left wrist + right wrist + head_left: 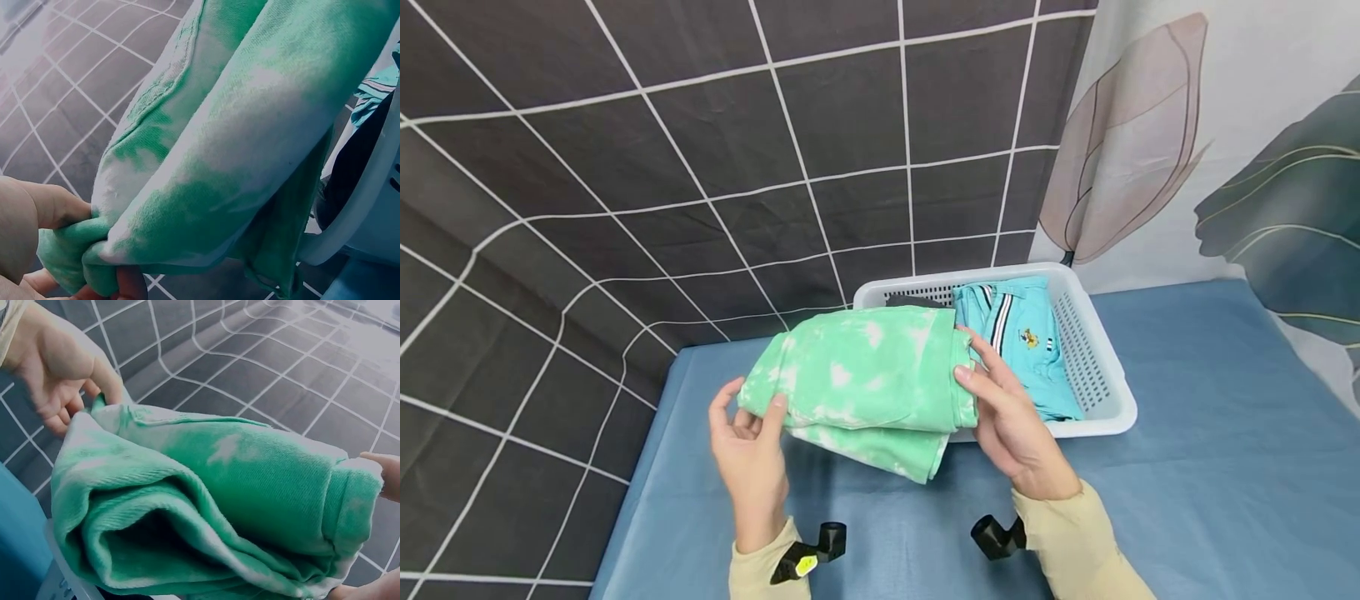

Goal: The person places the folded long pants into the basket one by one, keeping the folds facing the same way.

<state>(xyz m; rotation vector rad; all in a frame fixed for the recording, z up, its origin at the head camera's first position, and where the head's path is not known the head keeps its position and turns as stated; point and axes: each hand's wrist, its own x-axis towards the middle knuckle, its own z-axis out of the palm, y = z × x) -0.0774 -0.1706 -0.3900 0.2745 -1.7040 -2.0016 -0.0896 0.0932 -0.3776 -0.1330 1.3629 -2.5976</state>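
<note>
A folded green-and-white tie-dye garment [857,375] is held up between my two hands, above the table and partly over the basket's left side. My left hand [748,467] pinches its left end between thumb and fingers, which the left wrist view shows bunching the cloth [181,187]. At the other end, my right hand [1018,437] grips the hemmed edge, thumb on the near face. In the right wrist view the garment's layers [250,475] curl open below. Its exact kind is unclear.
Behind it stands a white perforated basket [1108,408] on a blue-covered table [1217,442]. Inside lie a folded turquoise garment [1037,375] with striped trim and a dark cloth [917,301], mostly hidden. A dark grid-patterned curtain [700,150] hangs at the back and left.
</note>
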